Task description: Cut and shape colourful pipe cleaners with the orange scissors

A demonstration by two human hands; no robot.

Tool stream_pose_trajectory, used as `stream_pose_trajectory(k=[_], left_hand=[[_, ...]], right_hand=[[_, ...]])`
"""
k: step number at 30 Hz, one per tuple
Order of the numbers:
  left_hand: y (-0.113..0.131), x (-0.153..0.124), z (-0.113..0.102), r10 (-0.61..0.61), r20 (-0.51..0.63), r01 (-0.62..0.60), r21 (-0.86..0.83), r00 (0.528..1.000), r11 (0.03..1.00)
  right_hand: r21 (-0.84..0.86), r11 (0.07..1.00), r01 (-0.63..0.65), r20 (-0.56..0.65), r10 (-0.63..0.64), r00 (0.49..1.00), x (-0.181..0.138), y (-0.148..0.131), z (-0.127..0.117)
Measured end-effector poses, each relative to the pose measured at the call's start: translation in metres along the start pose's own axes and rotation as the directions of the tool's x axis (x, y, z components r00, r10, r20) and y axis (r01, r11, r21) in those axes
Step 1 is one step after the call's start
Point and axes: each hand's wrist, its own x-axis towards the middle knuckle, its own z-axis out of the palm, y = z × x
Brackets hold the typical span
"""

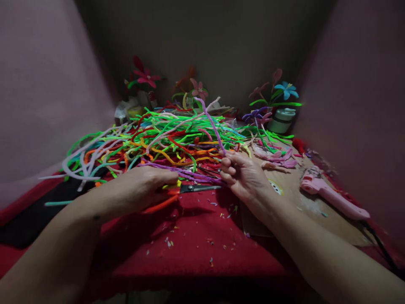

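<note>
My left hand (148, 183) is closed around the orange and yellow handles of a pair of scissors (190, 188). The dark blades point right, toward my other hand, and look nearly closed. My right hand (238, 173) pinches the lower end of a purple pipe cleaner (211, 120), which rises up and to the left with a bent tip. More purple pipe cleaners (177, 170) lie just behind the scissors. A large heap of pipe cleaners (177, 131) in green, orange, red, white and other colours spreads behind both hands.
On the right, a pink glue gun (332, 194) rests on a brown board (284, 211). Finished pipe-cleaner flowers (286, 89) stand at the back, near a white jar (282, 120). Small fibre clippings (169, 242) are scattered over the red tablecloth (190, 261). Walls enclose three sides.
</note>
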Motion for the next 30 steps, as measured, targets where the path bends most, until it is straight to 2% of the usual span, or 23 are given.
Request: stream_pose_trajectory(k=[6,7,9,11,13,17,19,21,23,25,27,29,30], left_hand=[[0.010,0.000,-0.001,0.003,0.178,0.013,-0.088,0.984,0.996],[0.011,0.001,-0.002,-0.011,0.172,0.035,-0.136,0.985,0.990],[0.015,0.004,-0.005,-0.102,0.087,0.123,-0.281,0.991,0.952],[0.020,0.008,-0.005,-0.258,-0.015,0.220,-0.478,0.966,0.851],[0.025,0.013,-0.001,-0.370,-0.042,0.252,-0.660,0.928,0.707],[0.033,0.023,0.011,-0.469,-0.130,0.128,-0.868,0.874,0.480],[0.035,0.026,0.015,-0.505,-0.166,0.059,-0.915,0.847,0.400],[0.033,0.027,0.015,-0.522,-0.159,0.042,-0.935,0.838,0.353],[0.029,0.024,0.011,-0.514,-0.122,0.095,-0.922,0.849,0.376],[0.025,0.018,0.003,-0.432,-0.024,0.215,-0.842,0.902,0.495],[0.019,0.011,-0.005,-0.286,0.144,0.310,-0.640,0.947,0.704],[0.015,0.003,-0.008,-0.195,0.264,0.282,-0.348,0.945,0.894],[0.013,0.001,-0.007,-0.178,0.276,0.241,-0.216,0.945,0.946]], right_hand=[[-0.076,0.997,0.004,0.036,-0.001,0.999,-0.005,0.001,0.003],[-0.089,0.996,-0.003,0.050,0.008,0.999,-0.007,0.001,0.004],[-0.115,0.993,-0.013,0.083,0.023,0.996,-0.010,0.004,0.006],[-0.158,0.987,-0.026,0.125,0.046,0.991,-0.014,0.008,0.008],[-0.213,0.976,-0.050,0.154,0.084,0.984,-0.018,0.013,0.011],[-0.297,0.946,-0.128,0.195,0.191,0.962,-0.025,0.021,0.013],[-0.302,0.939,-0.162,0.209,0.231,0.950,-0.026,0.023,0.013],[-0.296,0.936,-0.188,0.208,0.256,0.944,-0.026,0.023,0.012],[-0.292,0.936,-0.195,0.196,0.259,0.946,-0.026,0.021,0.012],[-0.281,0.942,-0.182,0.185,0.240,0.953,-0.025,0.020,0.013],[-0.259,0.950,-0.173,0.170,0.221,0.960,-0.024,0.019,0.013],[-0.235,0.958,-0.163,0.158,0.204,0.966,-0.023,0.019,0.013],[-0.226,0.961,-0.157,0.155,0.195,0.969,-0.022,0.018,0.013]])
